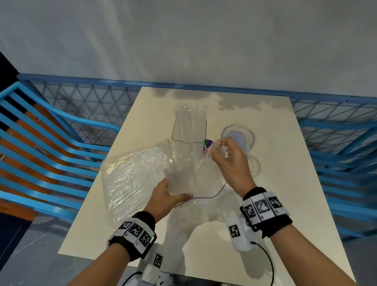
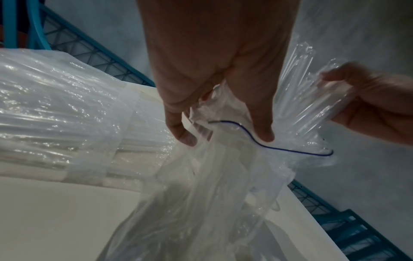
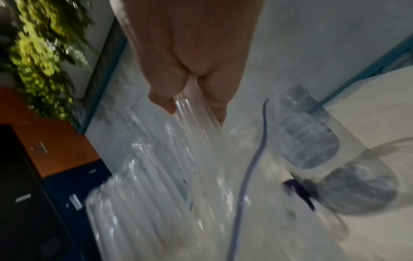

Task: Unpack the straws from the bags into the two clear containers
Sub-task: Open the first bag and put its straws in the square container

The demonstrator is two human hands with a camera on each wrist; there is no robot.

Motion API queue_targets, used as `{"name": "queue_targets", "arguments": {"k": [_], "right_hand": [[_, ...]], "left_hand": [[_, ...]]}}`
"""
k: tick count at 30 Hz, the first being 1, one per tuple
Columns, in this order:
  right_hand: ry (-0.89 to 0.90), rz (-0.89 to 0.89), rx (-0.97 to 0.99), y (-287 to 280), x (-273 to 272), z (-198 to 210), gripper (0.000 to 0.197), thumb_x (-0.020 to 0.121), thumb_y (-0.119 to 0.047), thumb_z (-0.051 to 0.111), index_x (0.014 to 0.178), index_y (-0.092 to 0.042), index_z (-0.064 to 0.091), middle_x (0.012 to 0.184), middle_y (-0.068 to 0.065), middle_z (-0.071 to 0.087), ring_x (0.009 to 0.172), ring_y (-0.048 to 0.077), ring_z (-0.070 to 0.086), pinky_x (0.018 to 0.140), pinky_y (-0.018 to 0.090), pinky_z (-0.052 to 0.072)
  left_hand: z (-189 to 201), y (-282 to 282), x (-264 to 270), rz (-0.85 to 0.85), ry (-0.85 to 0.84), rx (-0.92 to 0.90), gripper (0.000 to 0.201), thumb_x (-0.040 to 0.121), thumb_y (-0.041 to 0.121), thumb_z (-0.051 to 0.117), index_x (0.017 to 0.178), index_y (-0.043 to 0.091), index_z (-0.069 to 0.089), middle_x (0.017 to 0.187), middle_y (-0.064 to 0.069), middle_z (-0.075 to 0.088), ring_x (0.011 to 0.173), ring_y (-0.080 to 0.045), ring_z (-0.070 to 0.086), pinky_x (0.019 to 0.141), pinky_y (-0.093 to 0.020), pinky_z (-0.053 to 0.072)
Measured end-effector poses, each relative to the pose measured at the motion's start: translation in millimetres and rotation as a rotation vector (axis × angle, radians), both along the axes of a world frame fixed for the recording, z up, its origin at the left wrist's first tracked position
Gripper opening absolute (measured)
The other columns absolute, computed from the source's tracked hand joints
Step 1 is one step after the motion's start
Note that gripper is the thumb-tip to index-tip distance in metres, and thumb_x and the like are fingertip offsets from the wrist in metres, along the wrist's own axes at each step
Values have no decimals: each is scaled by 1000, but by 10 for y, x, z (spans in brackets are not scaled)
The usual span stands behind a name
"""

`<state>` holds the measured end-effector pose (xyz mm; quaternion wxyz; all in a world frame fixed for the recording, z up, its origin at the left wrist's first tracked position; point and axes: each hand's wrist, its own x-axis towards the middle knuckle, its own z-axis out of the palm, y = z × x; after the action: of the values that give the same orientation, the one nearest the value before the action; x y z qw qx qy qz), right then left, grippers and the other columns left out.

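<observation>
The square clear container (image 1: 189, 129) stands upright near the middle of the desk (image 1: 272, 204) and already holds a bundle of clear straws that rise above its rim, so one part of the job looks done. The round clear container (image 1: 239, 136) to its right seems to hold none yet (its inside is hard to read through the glare). The left hand (image 1: 168, 200) pinches the zip bag (image 1: 195, 177) near its mouth, where a dark seal line runs, and holds it up above the desk. The right hand (image 1: 229, 160) is clenched around a small bunch of straws (image 2: 312, 98) at their upper ends, part way out of the bag and just in front of the round container. A second, fuller bag of straws (image 1: 133, 180) lies on the desk's left side, seemingly untouched. By that showing, the work is perhaps a third along: this bag needs emptying, then the full one.
</observation>
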<state>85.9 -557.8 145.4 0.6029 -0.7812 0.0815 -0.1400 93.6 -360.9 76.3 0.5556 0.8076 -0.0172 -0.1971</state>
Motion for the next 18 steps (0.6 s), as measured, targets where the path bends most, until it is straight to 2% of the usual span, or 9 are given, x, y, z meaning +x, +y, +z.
{"name": "queue_targets", "arguments": {"k": [2, 4, 6, 8, 10, 11, 13, 15, 18], "right_hand": [[-34, -23, 38, -77, 71, 159, 10, 88, -6, 61, 92, -11, 53, 73, -21, 66, 76, -4, 63, 74, 22, 48], [-51, -39, 93, -153, 124, 297, 15, 88, -6, 58, 96, -17, 53, 78, -6, 73, 85, 17, 71, 81, 37, 55], [-37, -49, 60, -217, 166, 407, 20, 85, -13, 58, 101, -25, 56, 81, 3, 75, 92, 23, 70, 87, 44, 54], [-35, -44, 21, -279, 198, 575, 21, 83, -17, 58, 103, -21, 61, 81, -6, 75, 93, 13, 69, 84, 42, 55], [-45, -23, 31, -362, 262, 796, 19, 86, -9, 59, 104, -7, 64, 81, -12, 73, 81, 6, 68, 77, 37, 59], [-57, -14, 20, -407, 294, 928, 18, 85, -7, 61, 102, -6, 64, 86, -10, 73, 80, 7, 68, 75, 36, 60], [-102, -6, -3, -496, 375, 1218, 15, 82, -9, 63, 97, -14, 64, 102, 4, 71, 84, 17, 69, 72, 32, 60], [-200, -22, 9, -533, 450, 1501, 15, 83, -10, 60, 95, -19, 61, 97, 13, 72, 83, 23, 70, 69, 34, 57], [-374, -84, 42, -497, 624, 1727, 14, 81, -9, 55, 92, -17, 58, 92, 21, 70, 81, 28, 71, 73, 44, 56]], "left_hand": [[-1, 24, 5, 6, -1, -6, 58, 70, 22, 87, 119, 22, 57, 108, 11, 67, 99, -1, 62, 85, -17, 48], [-21, 46, 7, 18, 3, -21, 60, 69, 22, 87, 121, 22, 58, 113, 7, 69, 103, -7, 64, 86, -20, 48], [-44, 63, 7, 21, 9, -29, 61, 68, 23, 88, 122, 21, 59, 114, 5, 69, 104, -9, 65, 85, -19, 47], [-48, 70, 6, 18, 17, -39, 64, 67, 24, 88, 124, 19, 59, 114, 5, 70, 105, -11, 66, 89, -24, 49], [-47, 72, 10, 19, 21, -49, 63, 67, 23, 88, 122, 19, 59, 114, 4, 70, 106, -13, 66, 93, -28, 50], [-43, 74, 12, 21, 22, -52, 62, 67, 22, 88, 121, 20, 59, 114, 4, 70, 106, -13, 65, 92, -28, 50], [-33, 79, 15, 24, 20, -56, 60, 67, 21, 88, 119, 23, 58, 113, 4, 69, 105, -12, 65, 89, -25, 49], [-27, 86, 10, 22, 19, -60, 59, 68, 20, 88, 118, 25, 58, 113, 5, 69, 105, -12, 65, 86, -23, 48], [-20, 98, -5, 18, 21, -64, 56, 68, 19, 87, 116, 25, 58, 111, 7, 70, 104, -10, 65, 85, -21, 48]]}}
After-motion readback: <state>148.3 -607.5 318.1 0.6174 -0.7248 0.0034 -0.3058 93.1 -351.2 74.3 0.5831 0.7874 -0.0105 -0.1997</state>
